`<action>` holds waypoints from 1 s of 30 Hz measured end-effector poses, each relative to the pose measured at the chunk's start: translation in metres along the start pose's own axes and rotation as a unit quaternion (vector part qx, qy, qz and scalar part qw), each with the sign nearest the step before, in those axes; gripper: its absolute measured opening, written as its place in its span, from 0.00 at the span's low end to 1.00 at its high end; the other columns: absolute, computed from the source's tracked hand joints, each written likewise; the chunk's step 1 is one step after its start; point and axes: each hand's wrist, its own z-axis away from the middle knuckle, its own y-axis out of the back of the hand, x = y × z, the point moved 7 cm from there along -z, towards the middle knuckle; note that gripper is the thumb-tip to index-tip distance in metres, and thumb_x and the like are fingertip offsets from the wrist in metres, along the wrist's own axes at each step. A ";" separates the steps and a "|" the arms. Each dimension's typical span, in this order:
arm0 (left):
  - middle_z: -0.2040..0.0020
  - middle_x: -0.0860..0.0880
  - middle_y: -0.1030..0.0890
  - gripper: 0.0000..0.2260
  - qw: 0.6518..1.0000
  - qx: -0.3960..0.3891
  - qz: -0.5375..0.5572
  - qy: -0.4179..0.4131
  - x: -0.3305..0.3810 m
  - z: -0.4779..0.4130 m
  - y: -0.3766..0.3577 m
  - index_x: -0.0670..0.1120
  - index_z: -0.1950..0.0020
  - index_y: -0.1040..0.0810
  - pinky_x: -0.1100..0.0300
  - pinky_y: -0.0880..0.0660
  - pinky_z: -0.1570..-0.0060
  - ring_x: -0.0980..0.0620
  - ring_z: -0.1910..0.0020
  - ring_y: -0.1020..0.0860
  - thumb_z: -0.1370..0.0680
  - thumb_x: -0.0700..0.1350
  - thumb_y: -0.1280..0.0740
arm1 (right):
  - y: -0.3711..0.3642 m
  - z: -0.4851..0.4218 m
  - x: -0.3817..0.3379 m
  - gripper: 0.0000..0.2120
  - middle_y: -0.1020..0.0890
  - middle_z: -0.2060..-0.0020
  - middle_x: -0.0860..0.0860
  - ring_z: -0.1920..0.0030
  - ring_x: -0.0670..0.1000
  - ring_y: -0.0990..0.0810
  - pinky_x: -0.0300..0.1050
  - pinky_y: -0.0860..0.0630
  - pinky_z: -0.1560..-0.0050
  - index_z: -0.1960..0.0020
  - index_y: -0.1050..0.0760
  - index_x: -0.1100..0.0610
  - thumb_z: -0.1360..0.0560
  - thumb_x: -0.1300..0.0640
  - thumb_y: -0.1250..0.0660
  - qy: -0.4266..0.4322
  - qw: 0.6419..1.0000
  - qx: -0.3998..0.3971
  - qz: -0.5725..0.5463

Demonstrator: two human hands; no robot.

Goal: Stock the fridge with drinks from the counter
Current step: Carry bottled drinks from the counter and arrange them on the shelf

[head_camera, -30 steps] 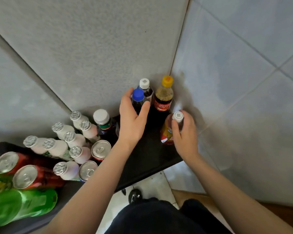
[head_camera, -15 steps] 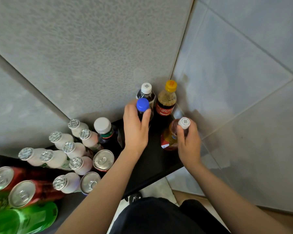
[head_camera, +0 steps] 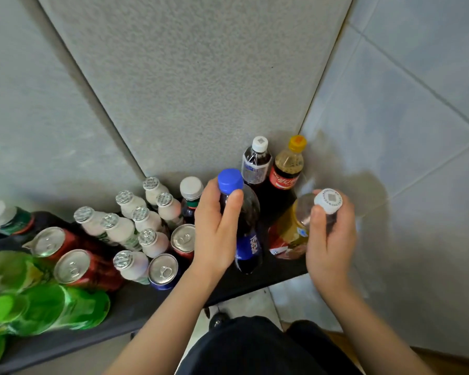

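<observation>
The left hand [head_camera: 214, 234] holds the blue-capped cola bottle [head_camera: 245, 226] with curled fingers, and the right hand [head_camera: 331, 234] grips the white-capped tea bottle [head_camera: 293, 228], both above the desk [head_camera: 276, 269].

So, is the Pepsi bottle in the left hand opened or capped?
Capped: a blue cap sits on the neck of the Pepsi bottle, which the left hand grips. Whether its seal is intact, cannot tell.

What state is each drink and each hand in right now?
Pepsi bottle, capped, gripped by left hand.
Amber drink bottle, capped, gripped by right hand.
Yellow-capped cola bottle, capped, standing on counter.
White-capped dark bottle, capped, standing.
Cans, unopened, upright.
Small white bottles, foil-sealed, upright.
</observation>
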 end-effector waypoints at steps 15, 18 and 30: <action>0.59 0.57 0.19 0.11 0.971 0.218 0.091 0.034 0.042 0.113 0.097 0.53 0.53 0.20 0.69 0.27 0.56 0.61 0.59 0.23 0.23 0.50 0.42 | -0.046 0.024 -0.087 0.13 0.26 0.53 0.47 0.52 0.43 0.26 0.36 0.29 0.48 0.44 0.30 0.56 0.21 0.48 0.42 0.147 0.957 -0.206 -0.142; 0.59 0.55 0.18 0.11 0.945 0.309 0.075 0.073 0.031 0.166 0.119 0.50 0.50 0.22 0.66 0.25 0.55 0.58 0.59 0.21 0.24 0.51 0.42 | -0.067 0.056 -0.095 0.13 0.25 0.51 0.47 0.51 0.44 0.24 0.38 0.27 0.49 0.42 0.30 0.56 0.20 0.48 0.42 0.140 0.929 -0.281 -0.197; 0.54 0.54 0.17 0.14 0.767 0.603 -0.030 0.218 0.027 0.404 0.159 0.54 0.51 0.21 0.67 0.25 0.53 0.57 0.53 0.20 0.28 0.58 0.41 | -0.083 0.234 -0.130 0.18 0.22 0.54 0.47 0.53 0.46 0.22 0.36 0.26 0.52 0.44 0.27 0.60 0.23 0.46 0.41 0.079 0.725 -0.635 -0.254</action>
